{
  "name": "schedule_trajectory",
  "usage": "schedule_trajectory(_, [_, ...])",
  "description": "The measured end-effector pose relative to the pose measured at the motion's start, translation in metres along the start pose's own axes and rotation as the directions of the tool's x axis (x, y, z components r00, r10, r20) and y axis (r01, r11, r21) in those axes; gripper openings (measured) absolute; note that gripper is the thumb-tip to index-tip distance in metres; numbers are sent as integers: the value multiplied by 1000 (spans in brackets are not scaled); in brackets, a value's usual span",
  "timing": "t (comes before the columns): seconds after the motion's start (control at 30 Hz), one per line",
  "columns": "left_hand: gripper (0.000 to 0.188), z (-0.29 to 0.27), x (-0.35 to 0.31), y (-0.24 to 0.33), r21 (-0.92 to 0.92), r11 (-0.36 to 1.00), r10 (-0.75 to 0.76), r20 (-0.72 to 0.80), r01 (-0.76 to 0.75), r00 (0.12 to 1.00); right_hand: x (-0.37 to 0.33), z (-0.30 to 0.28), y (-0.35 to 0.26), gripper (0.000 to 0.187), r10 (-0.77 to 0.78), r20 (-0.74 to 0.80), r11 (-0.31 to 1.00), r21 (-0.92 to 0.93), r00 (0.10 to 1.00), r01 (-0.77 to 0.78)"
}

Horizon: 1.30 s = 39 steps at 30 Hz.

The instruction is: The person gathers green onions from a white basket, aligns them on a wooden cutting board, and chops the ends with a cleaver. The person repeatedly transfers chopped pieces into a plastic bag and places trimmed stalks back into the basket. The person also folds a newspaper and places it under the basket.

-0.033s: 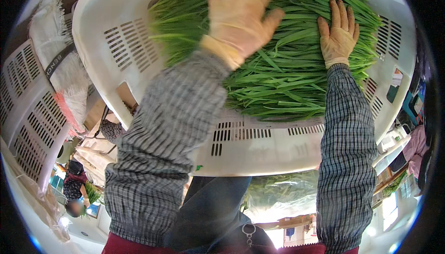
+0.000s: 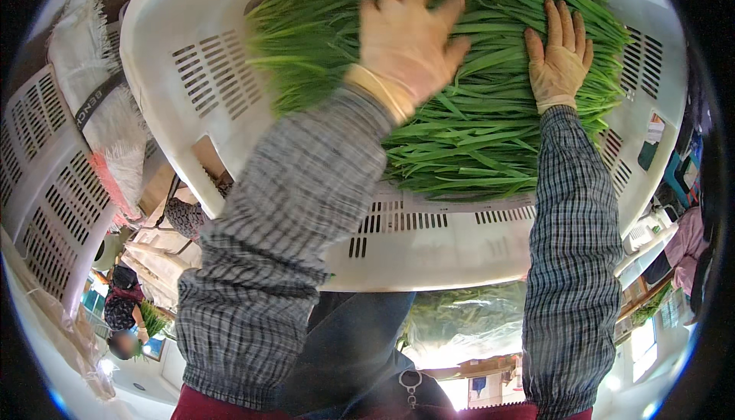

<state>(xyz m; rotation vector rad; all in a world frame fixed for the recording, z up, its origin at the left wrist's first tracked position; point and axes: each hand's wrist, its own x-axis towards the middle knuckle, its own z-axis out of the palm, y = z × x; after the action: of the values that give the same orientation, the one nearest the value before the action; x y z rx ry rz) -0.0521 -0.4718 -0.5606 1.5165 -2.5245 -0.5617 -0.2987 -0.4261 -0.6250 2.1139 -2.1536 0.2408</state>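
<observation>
Long, flat green leaves that look like garlic chives [image 2: 467, 148] lie side by side in a thick layer inside a white slotted plastic crate [image 2: 452, 263]. My left hand [image 2: 406, 45], in a thin pale glove, is over the middle of the leaves with its fingers spread. It is slightly blurred, and I cannot tell whether it touches them. My right hand [image 2: 560, 60], gloved too, rests flat on the right part of the leaves, fingers stretched out. Neither hand grips anything. Grey checked sleeves cover both forearms.
At the left stand another slotted crate [image 2: 65, 205] and a white woven sack [image 2: 99, 75]. Below the crate's near edge is a clear plastic bag [image 2: 467, 328] with greens. A person [image 2: 122, 305] holding greens is at the far left; a pink sleeve [image 2: 685, 244] shows at the right.
My left hand has shifted a little to the right and nearer to me over the leaves, its fingers still spread. My right hand has stayed in place.
</observation>
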Motion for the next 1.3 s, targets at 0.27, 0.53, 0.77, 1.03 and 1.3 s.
schedule_trajectory(0.27, [58, 27, -91, 38, -102, 995, 24, 149, -9, 989, -2, 3, -1, 54, -1, 6, 1000, -7, 1000, 1])
schedule_trajectory(0.53, [53, 21, -107, 24, -199, 980, 45, 162, -12, 986, -3, 3, 2, 56, -9, 6, 1000, -22, 1000, 9])
schedule_trajectory(0.77, [51, 23, -158, 12, -224, 953, -91, 435, 205, 896, -4, 11, 8, 56, -16, -3, 1000, -27, 1000, 16])
schedule_trajectory(1.03, [40, -7, -193, -9, 291, 937, -318, 480, 194, 817, 6, 1, 2, 52, -29, 102, 997, -69, 994, 36])
schedule_trajectory(1.3, [23, -41, -218, -1, -209, 931, -194, 411, 299, 891, 20, -42, -18, 56, 117, 346, 990, -114, 931, -82])
